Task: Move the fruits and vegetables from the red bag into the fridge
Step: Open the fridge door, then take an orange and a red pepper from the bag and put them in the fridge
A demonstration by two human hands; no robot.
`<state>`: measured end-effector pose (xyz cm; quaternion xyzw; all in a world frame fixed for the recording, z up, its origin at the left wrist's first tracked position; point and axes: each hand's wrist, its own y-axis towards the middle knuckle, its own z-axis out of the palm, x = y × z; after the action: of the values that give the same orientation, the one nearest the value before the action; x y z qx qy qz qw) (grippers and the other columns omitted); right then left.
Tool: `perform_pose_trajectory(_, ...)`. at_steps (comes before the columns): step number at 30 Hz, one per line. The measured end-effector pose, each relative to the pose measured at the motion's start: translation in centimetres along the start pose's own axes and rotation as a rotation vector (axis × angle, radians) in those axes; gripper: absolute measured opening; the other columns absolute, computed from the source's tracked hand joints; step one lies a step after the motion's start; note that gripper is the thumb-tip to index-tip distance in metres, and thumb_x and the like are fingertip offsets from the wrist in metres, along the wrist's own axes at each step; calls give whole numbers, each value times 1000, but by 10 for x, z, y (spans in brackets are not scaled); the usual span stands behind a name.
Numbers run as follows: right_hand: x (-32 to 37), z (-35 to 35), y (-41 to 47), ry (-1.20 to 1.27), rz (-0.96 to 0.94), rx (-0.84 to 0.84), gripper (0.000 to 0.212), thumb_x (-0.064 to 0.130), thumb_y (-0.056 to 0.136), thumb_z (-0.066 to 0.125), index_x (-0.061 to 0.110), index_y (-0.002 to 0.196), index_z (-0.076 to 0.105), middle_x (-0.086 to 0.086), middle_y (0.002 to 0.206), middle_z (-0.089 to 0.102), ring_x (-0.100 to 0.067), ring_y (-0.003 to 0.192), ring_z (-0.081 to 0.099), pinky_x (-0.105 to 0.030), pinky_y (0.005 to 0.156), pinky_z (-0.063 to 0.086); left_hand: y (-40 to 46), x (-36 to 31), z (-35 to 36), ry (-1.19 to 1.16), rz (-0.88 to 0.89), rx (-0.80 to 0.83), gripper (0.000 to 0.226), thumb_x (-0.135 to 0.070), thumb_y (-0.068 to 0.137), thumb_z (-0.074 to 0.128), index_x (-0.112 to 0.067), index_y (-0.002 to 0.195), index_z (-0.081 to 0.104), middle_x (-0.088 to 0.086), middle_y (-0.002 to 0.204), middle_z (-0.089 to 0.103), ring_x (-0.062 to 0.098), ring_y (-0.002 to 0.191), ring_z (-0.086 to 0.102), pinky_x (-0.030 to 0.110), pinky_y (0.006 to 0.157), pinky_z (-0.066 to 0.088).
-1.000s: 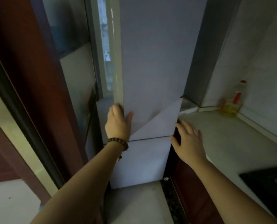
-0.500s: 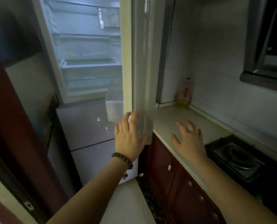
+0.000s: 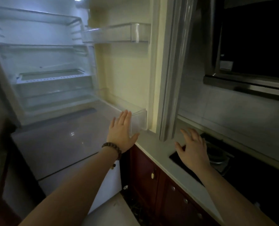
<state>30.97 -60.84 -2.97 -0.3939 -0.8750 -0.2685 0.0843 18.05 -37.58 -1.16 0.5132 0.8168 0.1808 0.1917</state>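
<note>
The fridge point(image 3: 50, 75) stands open, its lit glass shelves and crisper drawer bare, and the fridge door point(image 3: 129, 70) is swung out to the right over the near end of the worktop point(image 3: 153, 149). The left hand point(image 3: 121, 132), fingers straight and released, lies flat against the lower door bin point(image 3: 138, 119); the right hand point(image 3: 193, 152) hovers spread and grasping nothing above the worktop, just beside the gas hob point(image 3: 217, 160). The red bag and its fruits and vegetables are nowhere in view, so fetching them looks like the next job. To finish this step well, push through the flat palm on the solid door edge rather than the thin clear bin, and take the door wide enough to leave the shelves clear for loading with both hands free.
</note>
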Motion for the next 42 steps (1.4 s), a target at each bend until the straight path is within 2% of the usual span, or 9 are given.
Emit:
perform_pose_trajectory(5, -26, -4, 8, -59, 91, -5, 55, 40, 93, 48, 22, 143, 34, -7, 154, 24, -24, 143, 14, -51, 116, 9, 46, -30, 10, 38, 102, 70, 80, -52, 86, 42, -20, 150, 7, 0, 158, 9, 16, 145, 0, 44, 118, 4)
perform_pose_trajectory(11, -48, -18, 27, -154, 177, -7, 55, 45, 93, 44, 25, 143, 32, -6, 153, 23, -25, 143, 15, -52, 116, 14, 98, -65, 24, -8, 99, 202, 82, -55, 82, 45, -26, 149, 8, -4, 157, 11, 17, 144, 6, 47, 116, 12)
perform_pose_trajectory(14, -54, -20, 33, -171, 200, -19, 53, 45, 93, 44, 27, 142, 32, -5, 153, 24, -25, 143, 16, -51, 115, 15, 111, -74, 35, -63, 83, 204, 81, -53, 83, 46, -28, 149, 7, -5, 157, 10, 16, 144, 5, 48, 115, 13)
perform_pose_trajectory(17, -58, -19, 38, -173, 214, -28, 52, 45, 94, 43, 29, 142, 32, -5, 153, 23, -26, 143, 17, -50, 116, 13, 108, -73, 45, -94, 89, 155, 82, -51, 83, 46, -29, 149, 3, -6, 157, 6, 16, 144, 1, 48, 116, 10)
perform_pose_trajectory(22, -60, -12, 43, -198, 225, -25, 52, 46, 92, 42, 29, 141, 32, -4, 152, 26, -26, 142, 18, -52, 115, 14, 105, -67, 48, -90, 124, 178, 87, -49, 83, 44, -29, 148, -10, -7, 158, -5, 15, 144, -8, 51, 116, 2)
perform_pose_trajectory(26, -54, -12, 45, -182, 240, -28, 53, 45, 92, 43, 28, 141, 32, -4, 152, 25, -25, 142, 17, -52, 115, 14, 102, -69, 49, -19, 159, 197, 87, -50, 85, 40, -24, 147, -16, -4, 157, -14, 17, 144, -15, 54, 115, -2)
perform_pose_trajectory(29, -51, -18, 40, -192, 249, -51, 55, 46, 93, 42, 27, 143, 30, -3, 153, 23, -24, 143, 15, -52, 116, 12, 98, -73, 48, -55, 164, 158, 86, -49, 87, 37, -21, 147, -17, -2, 157, -14, 18, 144, -15, 53, 115, -6)
perform_pose_trajectory(34, -56, -40, 21, -222, 321, -110, 56, 45, 93, 43, 25, 144, 29, -4, 155, 20, -23, 145, 9, -48, 116, 7, 92, -113, 40, -196, 341, 76, 82, -50, 90, 35, -23, 147, -17, -3, 158, -10, 16, 144, -11, 49, 116, -6)
perform_pose_trajectory(42, -90, -90, -65, -371, 515, -202, 60, 48, 94, 40, 24, 147, 25, -4, 157, 17, -21, 146, 5, -50, 118, 8, 58, -240, 55, -348, 607, 168, 76, -54, 92, 32, -22, 149, -7, 0, 159, 2, 19, 145, -1, 49, 116, -4)
